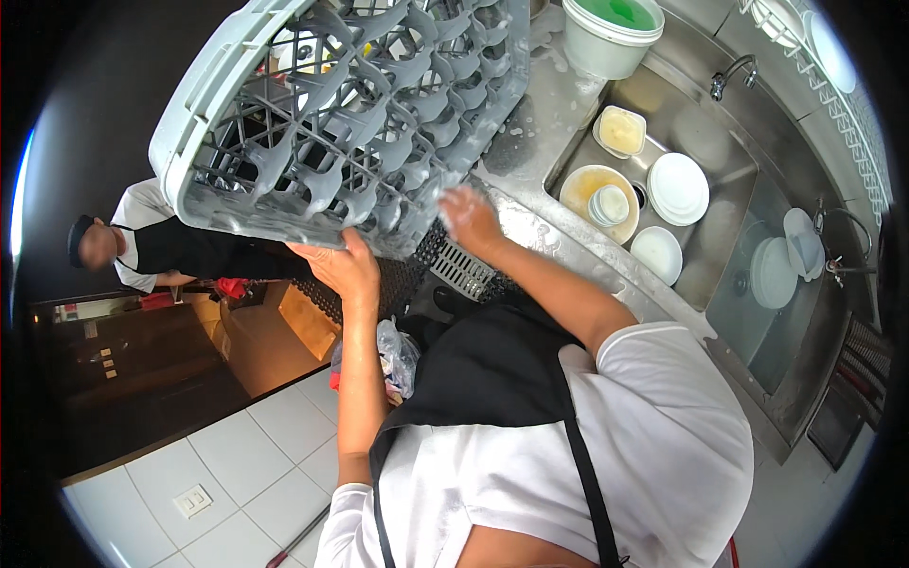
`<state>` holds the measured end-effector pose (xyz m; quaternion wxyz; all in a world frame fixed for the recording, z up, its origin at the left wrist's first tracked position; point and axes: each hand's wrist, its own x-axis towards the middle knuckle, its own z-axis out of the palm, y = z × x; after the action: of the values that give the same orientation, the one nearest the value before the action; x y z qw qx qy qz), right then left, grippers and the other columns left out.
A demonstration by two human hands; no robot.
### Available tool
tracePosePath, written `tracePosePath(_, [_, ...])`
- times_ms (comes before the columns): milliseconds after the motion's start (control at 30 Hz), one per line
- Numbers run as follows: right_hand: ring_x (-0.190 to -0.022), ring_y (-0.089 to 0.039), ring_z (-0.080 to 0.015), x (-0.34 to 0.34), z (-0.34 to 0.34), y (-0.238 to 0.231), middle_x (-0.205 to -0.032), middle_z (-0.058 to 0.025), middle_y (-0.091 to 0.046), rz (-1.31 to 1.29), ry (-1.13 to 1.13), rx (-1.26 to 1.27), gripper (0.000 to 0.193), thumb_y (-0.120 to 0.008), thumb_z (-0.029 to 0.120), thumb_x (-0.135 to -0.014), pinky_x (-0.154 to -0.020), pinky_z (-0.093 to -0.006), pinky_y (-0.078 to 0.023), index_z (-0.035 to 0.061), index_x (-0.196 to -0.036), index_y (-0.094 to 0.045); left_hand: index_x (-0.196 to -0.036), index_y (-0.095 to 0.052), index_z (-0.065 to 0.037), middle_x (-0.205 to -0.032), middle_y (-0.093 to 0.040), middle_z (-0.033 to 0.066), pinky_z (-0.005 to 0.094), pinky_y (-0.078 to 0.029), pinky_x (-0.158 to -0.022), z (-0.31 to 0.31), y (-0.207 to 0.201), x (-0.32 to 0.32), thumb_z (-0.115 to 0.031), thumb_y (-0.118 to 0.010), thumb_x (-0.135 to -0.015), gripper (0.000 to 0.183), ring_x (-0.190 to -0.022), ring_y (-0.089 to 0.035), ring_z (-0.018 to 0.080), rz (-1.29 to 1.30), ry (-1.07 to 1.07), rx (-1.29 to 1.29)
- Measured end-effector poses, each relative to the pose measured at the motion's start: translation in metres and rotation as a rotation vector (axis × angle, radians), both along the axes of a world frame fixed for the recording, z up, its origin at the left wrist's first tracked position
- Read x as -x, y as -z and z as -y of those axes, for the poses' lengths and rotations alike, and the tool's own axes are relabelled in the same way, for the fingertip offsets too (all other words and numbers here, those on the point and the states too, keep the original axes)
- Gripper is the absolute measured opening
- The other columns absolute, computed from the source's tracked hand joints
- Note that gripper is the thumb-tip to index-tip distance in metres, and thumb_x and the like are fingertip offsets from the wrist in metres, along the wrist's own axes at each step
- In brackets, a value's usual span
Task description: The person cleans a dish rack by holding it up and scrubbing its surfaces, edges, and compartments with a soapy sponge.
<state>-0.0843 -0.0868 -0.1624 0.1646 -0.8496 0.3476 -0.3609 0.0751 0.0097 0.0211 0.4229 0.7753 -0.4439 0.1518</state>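
A grey plastic dishwasher rack (379, 156) with rows of upright pegs is tilted up in front of me, its pale rim (180, 123) toward the left. My left hand (346, 270) grips its lower edge, thumb up against the wall and fingers beneath. Close to the rack's lower right corner, my right hand (471, 218) is smeared by motion. Something whitish shows at its fingertips; I cannot make out whether it is foam or a held thing.
On the right, a steel sink (696, 123) holds a stack of white plates (678, 189), bowls and a yellowish basin (573, 194). More plates (774, 273) lie in the water-filled basin. A white bucket (611, 43) with green contents stands behind. Another person (142, 237) is at the left.
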Motion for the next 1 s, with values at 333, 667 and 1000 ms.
tracePosePath(333, [-0.127,-0.06,-0.0312,-0.013,-0.022,0.004,-0.135,-0.0096,-0.066,-0.049,-0.418,0.224,0.026,-0.066,0.017,-0.086,-0.108,-0.0469,-0.046,0.0133,-0.111,-0.071,-0.152,-0.019,0.009,-0.14,-0.047,0.0365,0.0512,-0.038,-0.108,-0.004,0.004,-0.019,-0.009,-0.063,-0.083,0.083,-0.125,-0.052,0.0516,0.034,0.039,0.012])
tracePosePath(667, [-0.118,-0.062,-0.0373,0.018,0.053,-0.038,-0.124,-0.013,-0.067,0.308,0.123,-0.211,0.037,-0.065,0.0,-0.081,-0.099,-0.0465,-0.053,0.0064,-0.117,-0.065,-0.152,-0.021,0.01,-0.141,-0.048,0.0375,0.0526,-0.039,-0.108,-0.004,-0.01,-0.038,-0.007,-0.063,-0.083,0.083,-0.124,-0.053,0.0529,0.088,0.104,-0.042])
tracePosePath(1000, [-0.094,-0.068,-0.0385,-0.04,0.099,0.024,-0.1,-0.0168,-0.07,0.157,0.187,0.053,0.017,-0.064,0.01,-0.082,-0.084,-0.0506,-0.055,0.0062,-0.098,-0.071,-0.144,-0.032,0.013,-0.14,-0.047,0.0362,0.0503,-0.034,-0.112,-0.007,-0.004,-0.04,-0.008,-0.064,-0.082,0.072,-0.126,-0.049,0.05,0.066,0.14,-0.065])
